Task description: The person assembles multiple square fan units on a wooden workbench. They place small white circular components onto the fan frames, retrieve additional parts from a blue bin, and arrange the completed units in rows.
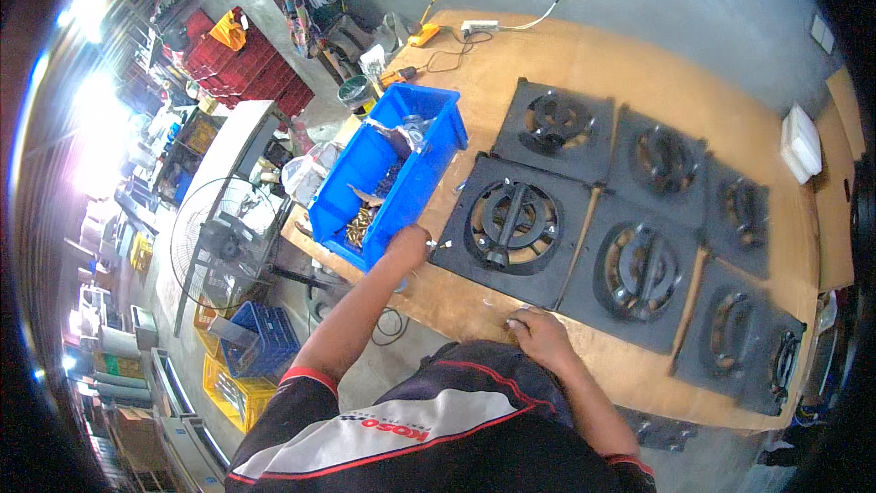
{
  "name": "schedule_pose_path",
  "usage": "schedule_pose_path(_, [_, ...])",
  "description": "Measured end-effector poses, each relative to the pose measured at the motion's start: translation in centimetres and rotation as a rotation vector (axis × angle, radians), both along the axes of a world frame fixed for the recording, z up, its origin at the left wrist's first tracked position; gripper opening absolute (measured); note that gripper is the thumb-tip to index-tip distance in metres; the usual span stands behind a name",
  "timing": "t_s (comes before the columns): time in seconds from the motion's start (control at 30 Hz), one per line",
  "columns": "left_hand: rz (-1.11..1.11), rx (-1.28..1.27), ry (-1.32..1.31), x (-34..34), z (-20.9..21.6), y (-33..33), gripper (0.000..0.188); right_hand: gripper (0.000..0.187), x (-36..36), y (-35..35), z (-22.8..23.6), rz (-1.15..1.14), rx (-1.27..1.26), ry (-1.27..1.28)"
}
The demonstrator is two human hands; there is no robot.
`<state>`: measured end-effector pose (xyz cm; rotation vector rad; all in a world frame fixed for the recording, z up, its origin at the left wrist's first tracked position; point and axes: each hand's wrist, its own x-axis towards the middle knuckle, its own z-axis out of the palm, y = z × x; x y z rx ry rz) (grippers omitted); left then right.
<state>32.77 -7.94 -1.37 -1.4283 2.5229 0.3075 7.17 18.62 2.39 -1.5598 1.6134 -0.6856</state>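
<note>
Blue plastic forms the long bin on the wooden table, standing up and to the left of the left hand's fingers, its long axis running away from them and leaning right; brass pieces lie at its near end, and dark screws farther off. Left hand sits just beside the bin's near right corner, overlapping it in view, so whether they touch cannot be told. Its fingers are bent and point right, and a small pale piece shows right at their tips; whether they pinch it or it lies on what is beneath cannot be made out. Just right of those fingertips is the near left edge of a black square plate, and beyond that edge, level with the fingers or slightly farther away, is the black burner, its straight bar running nearly away from the person with the far end tipped right. Right hand rests by the table's near edge, below the burner, fingers curled; their grip is hidden. Both hands are about equally near the burner, but the left is clearly nearer the small piece and the bin. Right of the right fingers, and farther away, lies a second plate.
</note>
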Motion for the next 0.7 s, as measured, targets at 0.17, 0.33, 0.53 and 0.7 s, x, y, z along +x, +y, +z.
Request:
schedule_pose_path(0.17, [0.061,0.205,0.248,-2.0,0.6,0.8,0.027,0.026,-1.7,2.1,-1.1,-0.051,0.084,0.051])
schedule_pose_path(0.33, [0.124,0.007,0.415,-2.1,2.2,3.2,0.040,0.026,-1.8,2.3,-2.4,-0.038,0.113,0.094])
schedule_pose_path(0.53, [0.358,0.020,0.684,3.0,8.9,6.8,0.034,0.026,-2.4,1.6,-1.6,-0.025,0.139,0.108])
schedule_pose_path(0.7, [0.670,-0.186,0.815,8.7,9.5,4.8,0.027,0.025,-2.5,0.9,-3.4,0.045,0.066,0.046])
